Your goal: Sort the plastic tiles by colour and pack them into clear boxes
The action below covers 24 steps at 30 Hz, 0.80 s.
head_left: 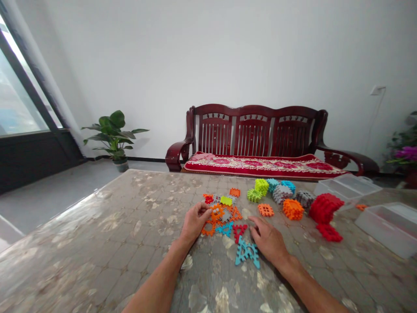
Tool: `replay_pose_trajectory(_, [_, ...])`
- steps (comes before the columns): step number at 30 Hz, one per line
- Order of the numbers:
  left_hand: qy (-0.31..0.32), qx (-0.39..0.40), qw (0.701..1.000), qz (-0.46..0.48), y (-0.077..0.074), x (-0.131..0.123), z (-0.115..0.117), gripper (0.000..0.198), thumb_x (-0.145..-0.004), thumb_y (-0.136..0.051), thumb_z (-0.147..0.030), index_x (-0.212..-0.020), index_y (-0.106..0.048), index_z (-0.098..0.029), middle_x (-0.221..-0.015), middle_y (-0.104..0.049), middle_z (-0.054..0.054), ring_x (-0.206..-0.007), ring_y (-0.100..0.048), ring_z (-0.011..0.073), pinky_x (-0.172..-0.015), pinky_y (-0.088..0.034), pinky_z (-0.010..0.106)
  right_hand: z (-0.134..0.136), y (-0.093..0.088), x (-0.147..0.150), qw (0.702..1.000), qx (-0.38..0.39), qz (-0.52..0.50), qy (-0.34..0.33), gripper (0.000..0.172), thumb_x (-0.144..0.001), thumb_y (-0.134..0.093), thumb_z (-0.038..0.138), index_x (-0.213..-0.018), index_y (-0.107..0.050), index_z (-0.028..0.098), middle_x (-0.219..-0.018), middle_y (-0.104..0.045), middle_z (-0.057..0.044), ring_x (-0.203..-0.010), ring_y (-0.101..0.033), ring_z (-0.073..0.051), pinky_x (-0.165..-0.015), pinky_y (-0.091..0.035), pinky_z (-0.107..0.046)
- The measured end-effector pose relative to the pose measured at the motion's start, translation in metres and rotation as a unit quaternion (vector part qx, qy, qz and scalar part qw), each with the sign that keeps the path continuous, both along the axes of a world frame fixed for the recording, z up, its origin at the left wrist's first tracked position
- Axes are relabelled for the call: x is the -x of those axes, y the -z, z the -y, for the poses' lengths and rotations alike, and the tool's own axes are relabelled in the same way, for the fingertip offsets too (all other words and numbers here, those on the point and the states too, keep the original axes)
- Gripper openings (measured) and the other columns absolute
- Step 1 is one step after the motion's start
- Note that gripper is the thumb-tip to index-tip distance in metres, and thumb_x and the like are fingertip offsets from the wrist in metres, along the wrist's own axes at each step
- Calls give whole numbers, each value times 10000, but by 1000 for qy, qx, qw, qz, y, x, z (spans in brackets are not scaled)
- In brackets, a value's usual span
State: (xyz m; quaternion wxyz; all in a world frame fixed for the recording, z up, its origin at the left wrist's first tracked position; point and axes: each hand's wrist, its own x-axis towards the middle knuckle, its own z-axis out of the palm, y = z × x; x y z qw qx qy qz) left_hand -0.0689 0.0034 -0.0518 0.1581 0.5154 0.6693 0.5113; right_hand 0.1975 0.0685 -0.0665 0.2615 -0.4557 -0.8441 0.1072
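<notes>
left hand (194, 222) curls its fingers (202, 210) over light, stiff orange plastic tiles (217, 213); right hand (267, 240) spreads wide beside a teal plastic triangle (246, 253), pinchable by its edge.

teal lattice triangle (246, 253) | orange grid tile (266, 210) | red floral cushion (260, 166)
</notes>
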Motion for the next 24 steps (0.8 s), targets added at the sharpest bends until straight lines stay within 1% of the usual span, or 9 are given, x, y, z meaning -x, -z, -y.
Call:
replay_pose_trajectory(2, [8, -7, 999, 32, -1, -7, -1, 233, -780, -606, -412, -776, -653, -184, -713, -686, 7, -646, -614, 152, -616, -466, 246, -3, 2, -3, 998, 8, -56, -8, 343, -885, -468, 236, -1151, -685, 229, -1104, -727, -60, -920, -687, -202, -815, -543, -323])
replay_pose_trajectory(4, [21, -11, 998, 62, -4, -16, -2, 259, -763, -621, -432, -770, -651, -176, -696, -680, 8, -622, -605, 144, -591, -458, 237, -3, 3, -4, 994, 8, -103, -37, 335, -888, -474, 242, -1147, -685, 222, -1070, -728, -62, -861, -683, -192, -812, -550, -332])
replay_pose_trajectory(6, [36, -13, 995, 87, -6, -26, -1, 279, -758, -628, -447, -766, -647, -169, -678, -677, 11, -599, -603, 138, -572, -455, 230, 1, 2, -2, 988, 10, -138, -68, 341, -885, -498, 239, -1179, -670, 229, -1025, -723, -53, -785, -670, -176, -776, -560, -326])
replay_pose_trajectory(8, [53, -10, 992, 118, -10, -36, 0, 294, -750, -638, -459, -753, -641, -165, -652, -675, 14, -576, -603, 136, -550, -449, 225, 6, -2, 2, 983, 6, -162, -90, 367, -867, -547, 233, -1222, -644, 230, -1045, -712, -56, -753, -658, -168, -751, -569, -323])
replay_pose_trajectory(10, [69, 1, 984, 166, -13, -47, 2, 302, -715, -676, -460, -727, -636, -162, -616, -667, 12, -547, -595, 133, -529, -435, 220, 13, -7, 6, 979, -10, -175, -101, 437, -834, -606, 219, -1271, -610, 222, -1154, -686, -82, -820, -666, -183, -781, -578, -341])
replay_pose_trajectory(12, [75, 13, 974, 214, -16, -57, 4, 300, -668, -723, -445, -704, -636, -160, -587, -660, 4, -523, -582, 124, -516, -416, 212, 17, -11, 9, 977, -34, -180, -107, 536, -798, -647, 191, -1328, -569, 217, -1273, -638, -108, -950, -666, -214, -853, -576, -377])
replay_pose_trajectory(14, [71, 20, 968, 239, -18, -66, 6, 290, -634, -750, -425, -680, -637, -162, -572, -657, -4, -511, -573, 116, -513, -401, 207, 19, -13, 10, 976, -53, -179, -112, 613, -774, -671, 170, -1370, -535, 217, -1332, -606, -121, -1075, -643, -246, -915, -565, -410])
replay_pose_trajectory(17, [70, 28, 965, 251, -19, -76, 7, 273, -607, -761, -404, -642, -629, -167, -553, -649, -13, -504, -568, 112, -509, -391, 203, 20, -13, 10, 974, -76, -176, -123, 629, -775, -690, 173, -1381, -528, 218, -1328, -618, -121, -1161, -618, -265, -961, -555, -432])
replay_pose_trajectory(24, [67, 41, 959, 272, -18, -82, 7, 271, -596, -760, -399, -627, -618, -170, -550, -641, -21, -502, -558, 106, -509, -382, 202, 16, -11, 6, 964, -161, -170, -127, 590, -833, -678, 215, -1401, -521, 215, -1289, -643, -128, -1185, -615, -257, -991, -547, -420])
